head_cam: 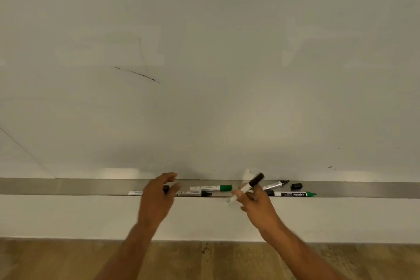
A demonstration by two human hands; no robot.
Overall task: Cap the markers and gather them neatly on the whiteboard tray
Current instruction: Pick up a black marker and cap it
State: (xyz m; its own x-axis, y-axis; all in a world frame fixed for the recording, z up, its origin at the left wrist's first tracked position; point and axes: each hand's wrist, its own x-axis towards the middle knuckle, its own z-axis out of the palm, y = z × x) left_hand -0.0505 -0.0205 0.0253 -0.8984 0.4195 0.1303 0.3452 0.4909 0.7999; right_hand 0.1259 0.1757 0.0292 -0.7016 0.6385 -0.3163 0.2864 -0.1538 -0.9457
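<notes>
Several markers lie along the metal whiteboard tray (68, 186). My right hand (256, 204) holds a white marker with a black cap (246, 186), tilted up to the right above the tray. My left hand (156, 198) hovers over the tray with fingers apart, and a small black cap (166, 188) shows between them; I cannot tell whether it is gripped. A green-capped marker (211, 188) lies in the middle. In front of it rests a black marker (195, 193). An uncapped black-tipped marker (276, 184), a loose black cap (296, 186) and a green-tipped marker (293, 194) are on the right.
The whiteboard (204, 52) fills the upper view, with a thin dark stroke (138, 74) at its left. Another marker end (135, 193) sticks out left of my left hand. Below the tray is a white wall strip, then wooden floor (216, 261).
</notes>
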